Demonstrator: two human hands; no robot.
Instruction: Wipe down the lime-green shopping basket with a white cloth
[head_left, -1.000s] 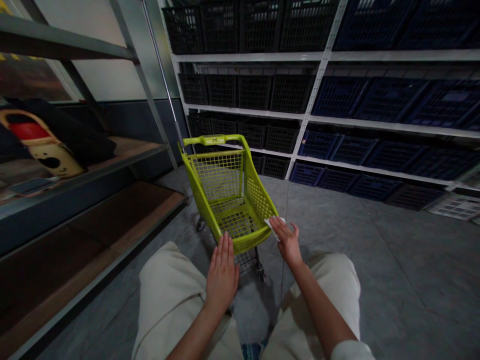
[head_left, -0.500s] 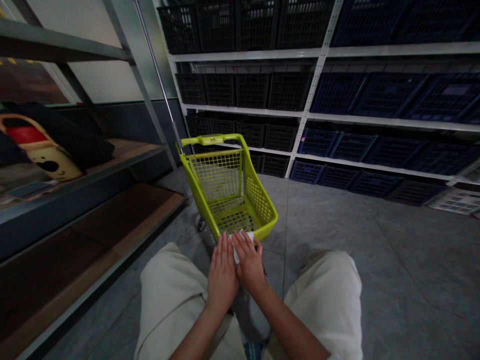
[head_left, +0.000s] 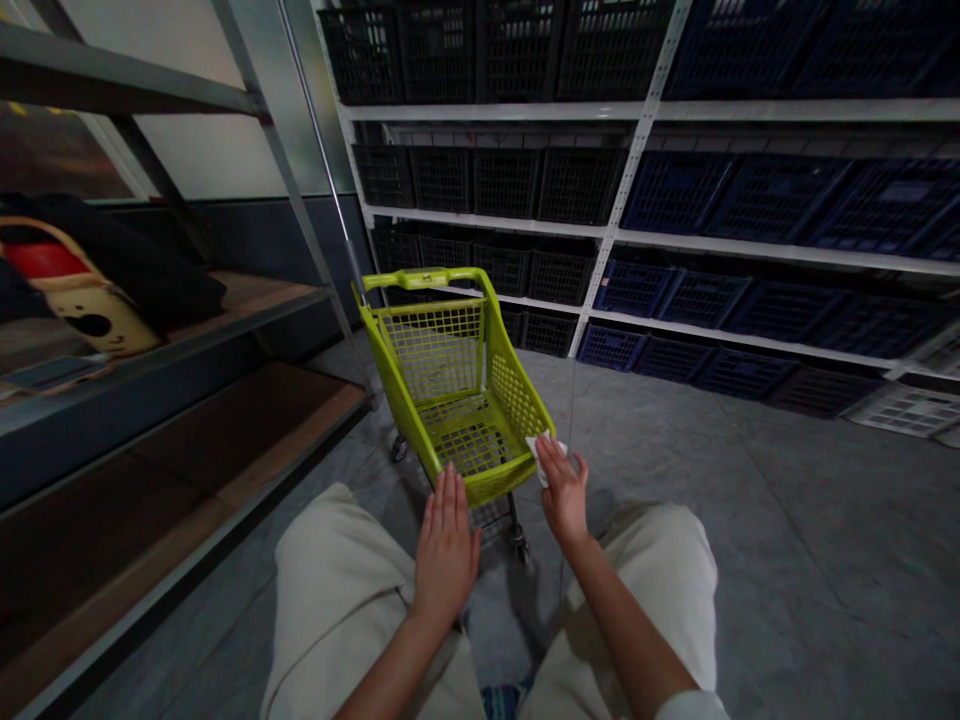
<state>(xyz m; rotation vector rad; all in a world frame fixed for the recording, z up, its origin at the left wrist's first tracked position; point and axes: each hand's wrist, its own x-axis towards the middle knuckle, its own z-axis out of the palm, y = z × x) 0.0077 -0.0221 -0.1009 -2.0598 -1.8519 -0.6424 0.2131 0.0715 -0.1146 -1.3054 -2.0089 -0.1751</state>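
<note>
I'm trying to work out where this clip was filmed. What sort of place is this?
Probably a shop's stockroom or a small warehouse: white metal shelving runs along the wall, packed with black and blue plastic crates, and a small lime-green shopping cart stands on a bare grey floor.

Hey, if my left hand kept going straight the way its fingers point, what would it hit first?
Your left hand would most likely meet the near rim of the small lime-green plastic shopping cart first. Your fingertips look right at that rim, perhaps touching it, though depth is hard to judge from this view.
</note>
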